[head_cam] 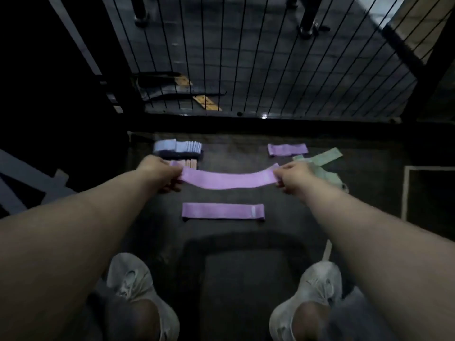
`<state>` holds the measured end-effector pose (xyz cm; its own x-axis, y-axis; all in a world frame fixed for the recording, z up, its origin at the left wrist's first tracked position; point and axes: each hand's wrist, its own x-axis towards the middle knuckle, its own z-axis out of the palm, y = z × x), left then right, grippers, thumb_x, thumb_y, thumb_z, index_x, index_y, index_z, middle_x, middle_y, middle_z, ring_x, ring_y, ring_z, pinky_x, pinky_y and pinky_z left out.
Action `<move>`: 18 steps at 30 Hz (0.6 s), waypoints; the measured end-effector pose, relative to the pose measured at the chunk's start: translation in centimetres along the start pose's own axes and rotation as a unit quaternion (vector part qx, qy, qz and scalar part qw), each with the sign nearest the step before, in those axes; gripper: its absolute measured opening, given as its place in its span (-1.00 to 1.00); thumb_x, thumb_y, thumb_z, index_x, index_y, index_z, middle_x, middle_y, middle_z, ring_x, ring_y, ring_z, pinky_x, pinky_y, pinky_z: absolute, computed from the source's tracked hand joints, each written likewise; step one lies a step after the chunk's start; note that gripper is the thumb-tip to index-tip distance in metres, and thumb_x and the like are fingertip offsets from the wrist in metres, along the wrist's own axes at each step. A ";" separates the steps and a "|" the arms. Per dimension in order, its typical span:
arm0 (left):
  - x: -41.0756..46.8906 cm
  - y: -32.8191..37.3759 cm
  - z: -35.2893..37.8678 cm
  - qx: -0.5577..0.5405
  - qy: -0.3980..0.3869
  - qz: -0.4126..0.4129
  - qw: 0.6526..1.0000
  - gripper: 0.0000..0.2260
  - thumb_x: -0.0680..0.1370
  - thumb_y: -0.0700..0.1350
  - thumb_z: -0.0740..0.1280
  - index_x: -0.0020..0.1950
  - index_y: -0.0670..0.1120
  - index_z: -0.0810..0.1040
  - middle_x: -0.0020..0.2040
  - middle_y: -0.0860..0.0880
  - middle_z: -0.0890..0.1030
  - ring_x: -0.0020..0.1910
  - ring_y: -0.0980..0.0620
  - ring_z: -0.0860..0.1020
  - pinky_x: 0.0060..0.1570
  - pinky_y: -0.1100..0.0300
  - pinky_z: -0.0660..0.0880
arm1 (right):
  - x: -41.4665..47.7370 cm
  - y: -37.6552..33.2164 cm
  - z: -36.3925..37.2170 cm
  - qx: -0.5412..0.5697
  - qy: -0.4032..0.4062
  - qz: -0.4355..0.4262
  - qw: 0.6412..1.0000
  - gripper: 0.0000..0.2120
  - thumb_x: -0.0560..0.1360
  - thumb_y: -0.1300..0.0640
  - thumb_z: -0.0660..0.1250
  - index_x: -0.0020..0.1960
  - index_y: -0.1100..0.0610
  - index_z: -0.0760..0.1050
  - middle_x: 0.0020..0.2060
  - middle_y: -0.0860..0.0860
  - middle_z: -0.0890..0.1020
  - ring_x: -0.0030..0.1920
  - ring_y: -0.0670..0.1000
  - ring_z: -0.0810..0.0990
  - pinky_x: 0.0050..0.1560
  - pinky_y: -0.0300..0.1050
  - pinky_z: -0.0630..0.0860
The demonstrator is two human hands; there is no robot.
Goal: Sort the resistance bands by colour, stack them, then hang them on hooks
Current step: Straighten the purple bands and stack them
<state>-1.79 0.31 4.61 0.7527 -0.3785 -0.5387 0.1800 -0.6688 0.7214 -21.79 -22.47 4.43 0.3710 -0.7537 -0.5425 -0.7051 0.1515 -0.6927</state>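
A purple band hangs stretched between my hands above the dark floor, sagging in the middle. My left hand pinches its left end and my right hand pinches its right end. Below it a second purple band lies flat on the floor. A third purple band lies at the far right. Green bands lie in a loose heap beside my right hand. At the far left sits a stack of light blue bands with dark ones beneath and peach ones in front.
A black wire grid fence rises just behind the bands. My two grey shoes stand at the bottom, either side of a dark mat. A white line marks the floor at the right.
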 end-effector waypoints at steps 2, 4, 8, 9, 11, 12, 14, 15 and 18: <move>1.5 -2.8 1.8 0.016 -0.004 -0.041 0.999 -0.81 0.60 -0.19 0.31 -0.21 -0.16 0.56 -0.49 -0.09 0.59 -0.56 0.04 0.56 -0.55 0.33 0.38 | 1.4 3.3 2.2 0.012 -0.018 0.062 0.998 -0.75 0.59 0.29 0.30 -0.26 0.13 0.41 -0.50 0.10 0.51 -0.63 -0.05 0.47 -0.65 -0.29 0.37; 3.1 -5.4 3.3 0.021 -0.006 -0.076 0.997 -0.85 0.57 -0.25 0.32 -0.20 -0.18 0.57 -0.39 -0.18 0.58 -0.43 -0.10 0.58 -0.42 0.22 0.44 | 2.6 5.9 4.1 0.034 -0.025 0.114 0.993 -0.75 0.59 0.33 0.28 -0.24 0.16 0.40 -0.43 0.13 0.52 -0.61 -0.05 0.49 -0.66 -0.27 0.41; 6.0 -9.5 5.8 0.036 0.026 -0.113 0.993 -0.82 0.53 -0.24 0.39 -0.28 -0.22 0.55 -0.37 -0.24 0.57 -0.39 -0.14 0.55 -0.32 0.11 0.51 | 4.9 9.5 6.9 0.030 0.004 0.141 0.990 -0.76 0.59 0.32 0.29 -0.23 0.13 0.39 -0.29 0.15 0.53 -0.44 0.01 0.50 -0.63 -0.25 0.45; 6.6 -10.1 6.5 0.032 0.033 -0.120 0.992 -0.83 0.53 -0.21 0.41 -0.24 -0.23 0.57 -0.35 -0.24 0.58 -0.41 -0.12 0.55 -0.38 0.17 0.50 | 5.6 10.2 7.4 0.014 0.015 0.135 0.991 -0.76 0.58 0.31 0.30 -0.24 0.13 0.40 -0.31 0.15 0.55 -0.45 0.01 0.51 -0.60 -0.22 0.48; 7.6 -11.0 7.5 0.030 0.045 -0.129 0.990 -0.83 0.52 -0.17 0.44 -0.22 -0.20 0.55 -0.31 -0.23 0.59 -0.42 -0.09 0.55 -0.45 0.23 0.47 | 6.5 11.5 8.1 -0.031 0.031 0.122 0.992 -0.78 0.55 0.27 0.34 -0.26 0.11 0.44 -0.32 0.15 0.60 -0.41 0.06 0.58 -0.40 -0.06 0.61; 8.3 -11.5 8.0 0.037 0.055 -0.133 0.989 -0.82 0.51 -0.16 0.46 -0.24 -0.17 0.54 -0.28 -0.23 0.61 -0.40 -0.09 0.55 -0.40 0.20 0.51 | 7.1 12.1 8.4 -0.059 0.041 0.110 0.991 -0.79 0.52 0.23 0.38 -0.27 0.10 0.47 -0.30 0.15 0.64 -0.34 0.10 0.63 -0.24 0.02 0.65; 9.3 -12.1 8.7 0.052 0.070 -0.134 0.987 -0.84 0.49 -0.14 0.48 -0.23 -0.15 0.57 -0.21 -0.24 0.65 -0.33 -0.10 0.57 -0.22 0.11 0.57 | 8.0 12.7 8.5 -0.111 0.058 0.085 0.988 -0.83 0.49 0.14 0.44 -0.26 0.10 0.54 -0.21 0.12 0.68 -0.16 0.13 0.66 -0.01 -0.03 0.60; 9.7 -12.4 9.0 0.053 0.072 -0.136 0.987 -0.86 0.49 -0.14 0.48 -0.19 -0.17 0.59 -0.20 -0.24 0.65 -0.34 -0.09 0.57 -0.21 0.11 0.57 | 8.3 12.9 8.5 -0.126 0.061 0.078 0.987 -0.86 0.49 0.12 0.44 -0.22 0.12 0.57 -0.18 0.10 0.68 -0.12 0.11 0.64 0.00 -0.10 0.56; 10.1 -13.2 9.8 0.039 0.073 -0.139 0.987 -0.86 0.51 -0.16 0.47 -0.08 -0.23 0.61 -0.22 -0.21 0.64 -0.39 -0.07 0.55 -0.27 0.15 0.53 | 9.0 13.8 8.9 -0.135 0.060 0.073 0.986 -0.92 0.49 0.15 0.43 -0.14 0.15 0.58 -0.18 0.05 0.63 -0.13 0.05 0.58 -0.05 -0.21 0.44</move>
<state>-2.77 -0.95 -14.67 0.7651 -0.0818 -0.6387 0.3471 -0.7831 0.5160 -22.76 -21.49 -14.22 0.1909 -0.8097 -0.5548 -0.8871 0.0996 -0.4507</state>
